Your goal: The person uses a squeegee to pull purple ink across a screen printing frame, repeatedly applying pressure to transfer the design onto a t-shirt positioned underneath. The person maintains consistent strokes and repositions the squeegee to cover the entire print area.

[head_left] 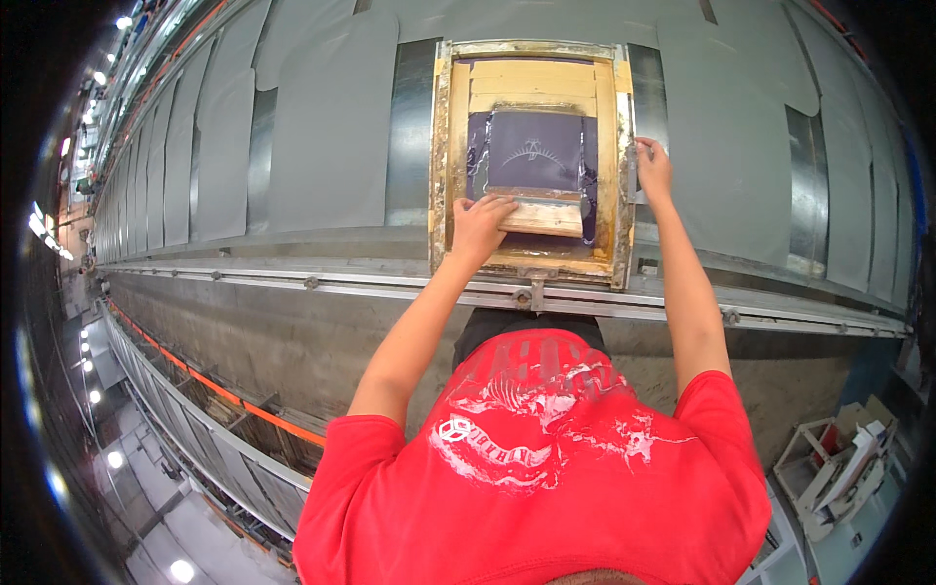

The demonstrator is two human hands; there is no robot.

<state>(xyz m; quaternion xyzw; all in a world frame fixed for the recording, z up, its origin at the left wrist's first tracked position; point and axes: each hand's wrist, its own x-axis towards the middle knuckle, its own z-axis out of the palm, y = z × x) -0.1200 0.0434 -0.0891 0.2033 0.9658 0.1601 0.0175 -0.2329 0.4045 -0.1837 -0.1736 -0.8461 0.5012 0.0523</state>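
Observation:
A screen-printing frame [621,117] lies on the long table in front of me, its inner border covered with yellowish tape. Inside it, the dark purple mesh [512,132] carries a pale arched design. Across the near part of the mesh rests a squeegee [546,219] with a wooden handle. My left hand [478,229] grips the squeegee's left end, thumb and fingers closed over the wood. At the frame's right outer edge, my right hand [654,171] has its fingertips bent against the rail; part of its grip is hidden.
Grey fabric panels [331,127] lie in a row along the table on both sides. A metal rail [390,286] with clamps runs along the near edge. Behind me at left stands another long table with an orange strip [229,395]. A white cart [838,463] stands at lower right.

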